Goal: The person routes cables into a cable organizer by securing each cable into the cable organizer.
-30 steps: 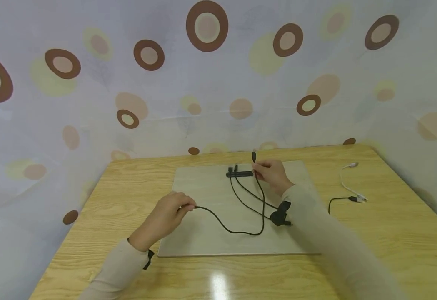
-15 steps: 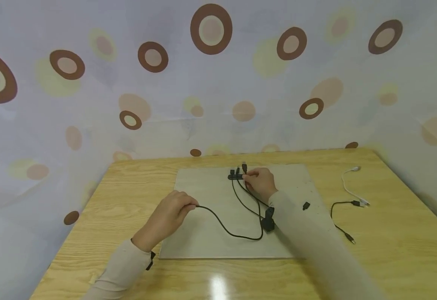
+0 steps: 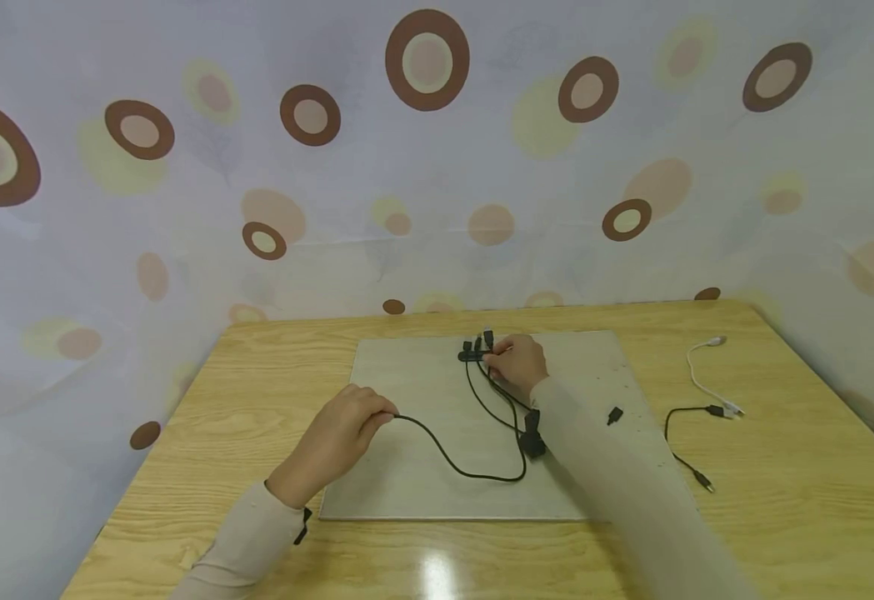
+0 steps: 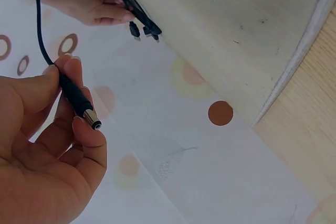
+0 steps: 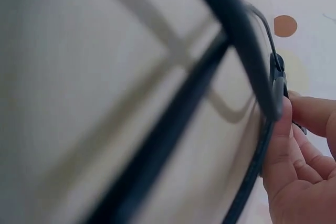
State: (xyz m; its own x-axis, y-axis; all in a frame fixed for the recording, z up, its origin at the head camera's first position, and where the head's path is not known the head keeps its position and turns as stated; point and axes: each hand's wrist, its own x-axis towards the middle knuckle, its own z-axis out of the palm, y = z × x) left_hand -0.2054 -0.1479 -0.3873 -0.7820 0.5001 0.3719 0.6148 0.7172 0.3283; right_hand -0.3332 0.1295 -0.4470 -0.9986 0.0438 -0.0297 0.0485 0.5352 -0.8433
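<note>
A black cable loops across the pale board between both hands. My left hand pinches one end just behind its barrel plug, whose metal tip points outward in the left wrist view. At the board's far edge, my right hand pinches the cable close to its USB plug, right at a black cable clip strip. Two other black cables run from the strip, their plugs standing beyond it. The right fingers cover the strip's right part.
The pale board lies on a wooden table. A small black connector rests on the board's right side. Farther right lie a white cable and a short black cable. A patterned sheet rises behind the table.
My right hand has moved left and down, bringing the USB end of the cable from above the strip to the strip itself. The left hand has stayed nearly still.
</note>
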